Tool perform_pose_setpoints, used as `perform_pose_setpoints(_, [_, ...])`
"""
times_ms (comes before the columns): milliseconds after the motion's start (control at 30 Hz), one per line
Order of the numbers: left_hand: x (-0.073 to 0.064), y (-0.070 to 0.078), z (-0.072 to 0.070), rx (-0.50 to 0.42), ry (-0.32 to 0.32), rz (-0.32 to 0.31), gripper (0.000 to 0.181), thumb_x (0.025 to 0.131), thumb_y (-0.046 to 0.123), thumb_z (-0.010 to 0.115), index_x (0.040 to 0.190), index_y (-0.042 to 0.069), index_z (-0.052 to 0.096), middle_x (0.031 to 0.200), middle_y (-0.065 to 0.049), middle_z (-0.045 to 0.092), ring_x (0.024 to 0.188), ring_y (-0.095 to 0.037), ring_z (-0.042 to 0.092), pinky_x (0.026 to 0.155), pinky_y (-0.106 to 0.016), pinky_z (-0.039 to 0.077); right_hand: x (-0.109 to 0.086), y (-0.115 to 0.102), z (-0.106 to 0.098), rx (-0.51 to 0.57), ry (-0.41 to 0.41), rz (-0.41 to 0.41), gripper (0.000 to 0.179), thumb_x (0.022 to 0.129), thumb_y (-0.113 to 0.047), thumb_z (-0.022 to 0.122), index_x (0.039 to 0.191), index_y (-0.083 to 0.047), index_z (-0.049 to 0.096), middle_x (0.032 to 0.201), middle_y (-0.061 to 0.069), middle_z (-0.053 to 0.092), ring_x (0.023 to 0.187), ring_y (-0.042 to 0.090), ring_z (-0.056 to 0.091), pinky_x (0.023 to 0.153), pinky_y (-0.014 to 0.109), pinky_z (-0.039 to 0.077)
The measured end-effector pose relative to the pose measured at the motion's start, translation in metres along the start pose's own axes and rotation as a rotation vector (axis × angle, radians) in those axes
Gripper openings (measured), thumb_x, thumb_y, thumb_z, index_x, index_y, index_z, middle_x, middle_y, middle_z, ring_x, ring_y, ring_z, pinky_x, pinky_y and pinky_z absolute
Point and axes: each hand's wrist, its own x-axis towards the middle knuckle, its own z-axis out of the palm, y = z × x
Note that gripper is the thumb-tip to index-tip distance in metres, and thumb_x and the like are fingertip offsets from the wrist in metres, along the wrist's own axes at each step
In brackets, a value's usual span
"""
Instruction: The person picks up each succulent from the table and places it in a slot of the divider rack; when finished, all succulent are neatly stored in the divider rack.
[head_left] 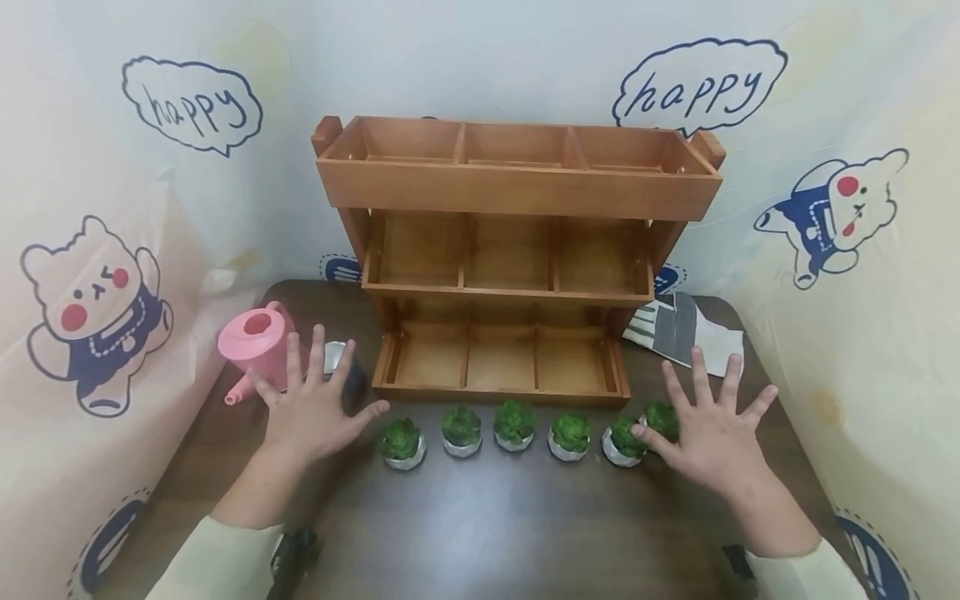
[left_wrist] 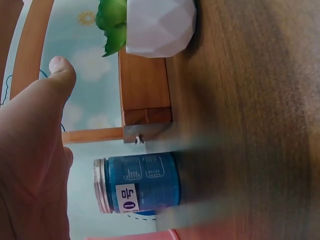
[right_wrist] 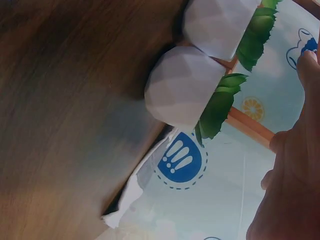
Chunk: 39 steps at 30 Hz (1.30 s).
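Six potted plants (head_left: 514, 423) stood in left-to-right row on bench (head_left: 465, 533), between left hand (head_left: 311, 421) and right hand (head_left: 712, 442); right nearer, contact unclear; both grips splayed, empty.

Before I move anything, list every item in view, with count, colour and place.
Shelf: 1, orange-brown wood, three tiers, at the back of the table
Potted plants: 6, green in white pots, in a rough row before the shelf
Watering can: 1, pink, left of the shelf
Jar: 1, blue with silver lid, between watering can and shelf
Cloth item: 1, white and grey, perhaps a glove, right of the shelf
Table: 1, dark brown, under everything
Backdrop: pale, printed, around the table
Left hand: 1, bare, above the table's left side
Right hand: 1, bare, above its right side
Sleeves: 2, pale, on the forearms
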Motion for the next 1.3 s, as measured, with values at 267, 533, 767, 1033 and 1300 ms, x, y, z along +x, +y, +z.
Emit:
perform_pose_setpoints(267, [0.014,-0.008,0.004,-0.044,-0.007,0.152,0.105,0.078,0.062,0.082,0.164,0.026,0.033,0.174,-0.011,-0.008,0.157,-0.043,-0.015,0.112,-0.079,-0.016,0.003,0.017,-0.003,0.205,-0.118,-0.095,0.102,0.093,-0.068,0.063,0.168,-0.016,0.017,0.171,0.018,-0.016,0.15,0.046,-0.029,0.109,0.074,-0.026])
perform_pose_setpoints(533, [0.028,-0.008,0.013,-0.224,0.081,0.22,0.073,0.08,0.038,0.088,0.146,0.021,0.061,0.16,-0.015,0.039,0.141,-0.045,0.033,0.103,-0.073,0.032,0.011,0.038,0.002,0.492,-0.183,-0.195,0.112,0.079,-0.049,0.089,0.164,-0.011,0.029,0.17,0.026,0.01,0.153,0.057,0.002,0.109,0.084,0.013])
perform_pose_setpoints(767, [0.035,-0.001,0.017,-0.333,0.16,0.239,0.06,0.081,0.026,0.09,0.136,0.014,0.069,0.144,-0.014,0.053,0.133,-0.038,0.046,0.107,-0.066,0.042,0.014,0.046,0.015,0.538,-0.216,-0.151,0.118,0.073,-0.048,0.093,0.163,-0.006,0.03,0.168,0.029,0.017,0.151,0.058,0.008,0.107,0.084,0.021])
perform_pose_setpoints(1033, [0.032,0.011,0.023,-0.414,0.083,0.219,0.065,0.086,0.023,0.086,0.145,0.014,0.061,0.15,-0.012,0.05,0.132,-0.038,0.054,0.104,-0.063,0.049,0.016,0.048,0.02,0.563,-0.24,-0.129,0.119,0.075,-0.045,0.093,0.164,-0.004,0.026,0.166,0.031,0.02,0.146,0.059,0.024,0.108,0.078,0.029])
perform_pose_setpoints(1300, [0.035,0.011,0.034,-0.5,-0.034,0.183,0.071,0.091,0.028,0.081,0.154,0.013,0.051,0.163,-0.009,0.041,0.142,-0.042,0.047,0.108,-0.066,0.043,0.017,0.047,0.022,0.573,-0.269,-0.111,0.122,0.073,-0.046,0.094,0.164,-0.005,0.024,0.161,0.031,0.033,0.141,0.054,0.039,0.11,0.071,0.035])
